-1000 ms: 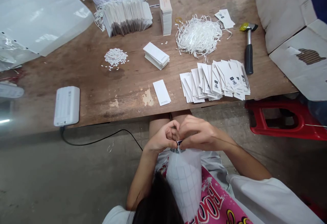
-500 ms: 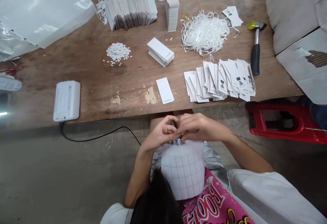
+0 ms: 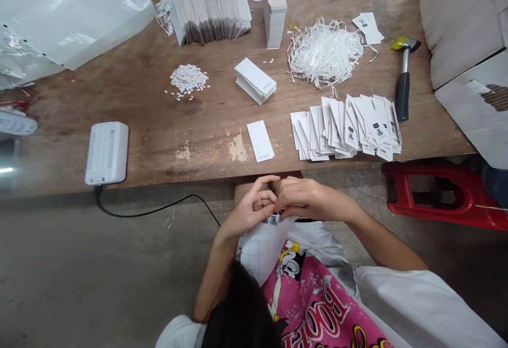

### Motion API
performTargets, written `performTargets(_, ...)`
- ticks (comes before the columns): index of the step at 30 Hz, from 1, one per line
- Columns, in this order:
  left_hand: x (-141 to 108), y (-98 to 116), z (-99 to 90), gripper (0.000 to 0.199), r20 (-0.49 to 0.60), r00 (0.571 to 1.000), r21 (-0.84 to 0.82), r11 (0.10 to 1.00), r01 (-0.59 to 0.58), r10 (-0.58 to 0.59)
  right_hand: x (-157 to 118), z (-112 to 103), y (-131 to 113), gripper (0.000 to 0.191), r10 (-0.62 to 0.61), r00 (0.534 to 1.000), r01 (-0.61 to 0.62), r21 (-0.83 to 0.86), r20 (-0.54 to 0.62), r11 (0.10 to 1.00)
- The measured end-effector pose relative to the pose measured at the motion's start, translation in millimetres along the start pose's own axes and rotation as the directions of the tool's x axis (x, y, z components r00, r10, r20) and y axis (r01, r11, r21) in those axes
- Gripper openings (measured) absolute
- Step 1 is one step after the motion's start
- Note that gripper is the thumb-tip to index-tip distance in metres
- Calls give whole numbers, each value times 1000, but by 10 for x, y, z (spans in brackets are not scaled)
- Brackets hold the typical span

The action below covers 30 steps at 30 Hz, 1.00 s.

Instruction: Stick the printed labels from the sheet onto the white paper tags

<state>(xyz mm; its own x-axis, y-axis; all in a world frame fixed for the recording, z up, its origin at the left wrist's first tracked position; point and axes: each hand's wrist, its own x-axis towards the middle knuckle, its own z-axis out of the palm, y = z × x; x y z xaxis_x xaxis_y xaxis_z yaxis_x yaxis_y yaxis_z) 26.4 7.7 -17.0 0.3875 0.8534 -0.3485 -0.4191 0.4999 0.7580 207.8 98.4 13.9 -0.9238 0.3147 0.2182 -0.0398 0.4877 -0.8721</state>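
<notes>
Two bare hands meet just past the edge of the tabletop, the left hand point(image 3: 250, 205) and the right hand point(image 3: 313, 202) held close together over the lap. Their fingers point(image 3: 268, 196) are clenched around one small printed tag point(image 3: 273, 219), pinched between both hands, which hide most of it. Below it lie one white gridded sheet point(image 3: 254, 247) and one pink cartoon-printed cloth point(image 3: 313, 300). On the wooden tabletop point(image 3: 159, 152), things appear sorted by kind, which keeps each within easy reach: one lone white card point(image 3: 260, 140) nearest the person, one small stack of cards point(image 3: 255, 80), one loose spread of printed tags point(image 3: 345, 128), one long fanned row of cards point(image 3: 208, 12), one tall stack of cards point(image 3: 275, 7), one tangled heap of white string point(image 3: 325, 54) and one mound of tiny white plastic bits point(image 3: 189, 79). One hammer point(image 3: 404, 75) lies beside the spread, and one white plastic box point(image 3: 106, 153) sits near the edge, its black cable point(image 3: 159, 209) dropping away
</notes>
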Motion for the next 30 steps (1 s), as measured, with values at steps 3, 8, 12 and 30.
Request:
performTargets(3, 2, -27, -1, 62, 16, 1000, 21, 999, 24, -24, 8, -4, -12, 11, -30, 999, 30, 12, -15, 999)
performTargets(8, -14, -24, 15, 57, 45, 995, 42, 996, 83, -84, -12, 14, -12, 18, -124, 988, 121, -39, -90, 992)
performTargets(12, -56, 37, 64, 58, -21, 1000, 30, 999, 11, -11, -37, 26, 9, 20, -109, 991, 104, -68, -74, 992)
performTargets(30, -121, 27, 174, 55, 3, 995, -226, 969, 97, -98, -49, 48, -64, 11, -211, 960, 196, -94, -187, 976)
